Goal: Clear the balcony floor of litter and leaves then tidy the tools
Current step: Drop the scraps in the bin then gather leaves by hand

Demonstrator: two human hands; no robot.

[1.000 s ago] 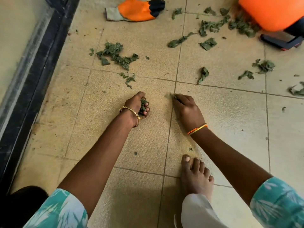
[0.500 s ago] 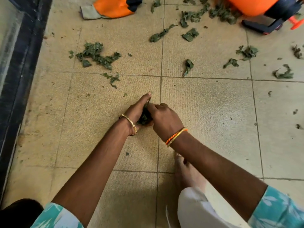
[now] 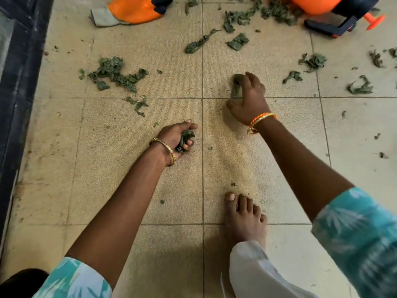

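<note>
Dried green leaves lie scattered over the beige floor tiles. My left hand is cupped palm up just above the floor and holds a bunch of gathered leaves. Farther forward and to the right, my right hand reaches down onto a single crumpled leaf, with its fingertips curled over it. A pile of leaves lies to the left, and more leaves are strewn toward the top.
An orange work glove lies at the top left. An orange and dark blue sprayer stands at the top right among leaves. A dark door frame runs along the left edge. My bare foot rests on the floor.
My right hand has left my left hand and reached forward to the right onto a leaf. My left hand stays cupped with its bunch of leaves.
</note>
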